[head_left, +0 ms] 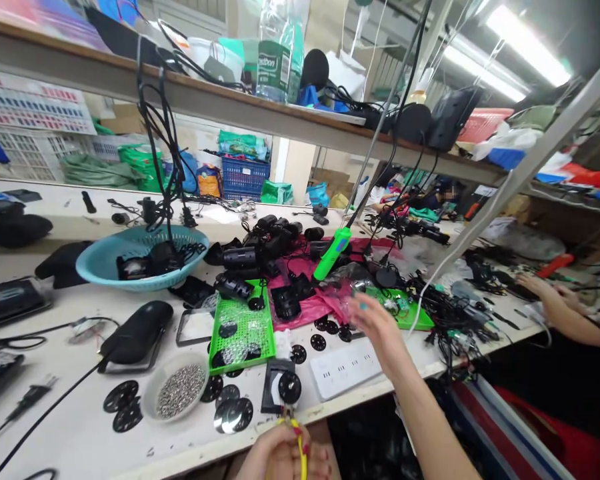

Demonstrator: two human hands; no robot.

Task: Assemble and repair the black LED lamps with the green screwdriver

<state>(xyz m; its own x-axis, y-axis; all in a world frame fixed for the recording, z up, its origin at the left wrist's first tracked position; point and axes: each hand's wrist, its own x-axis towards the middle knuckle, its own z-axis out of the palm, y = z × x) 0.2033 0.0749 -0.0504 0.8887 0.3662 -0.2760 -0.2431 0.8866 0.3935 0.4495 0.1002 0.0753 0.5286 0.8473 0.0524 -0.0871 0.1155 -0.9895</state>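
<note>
At the bottom centre my left hand (267, 453), palm up, holds pliers with yellow handles (303, 457). Their jaws point away from me, close to a round black part (289, 387) at the table's front edge. Under that part lies a dark square frame (271, 390). My right hand (377, 328) is raised over the table, fingers stretched out and apart, with nothing visible in it. Below it lies a white power strip (343, 370). Above and to its left hangs a bright green electric screwdriver (333, 255).
A bowl of small metal screws (180, 390), a green tray (243, 327) and black discs (123, 403) lie left of centre. A blue basket (143, 267) stands behind. Cables and black housings crowd the back. Another person's hands (545, 293) work at right.
</note>
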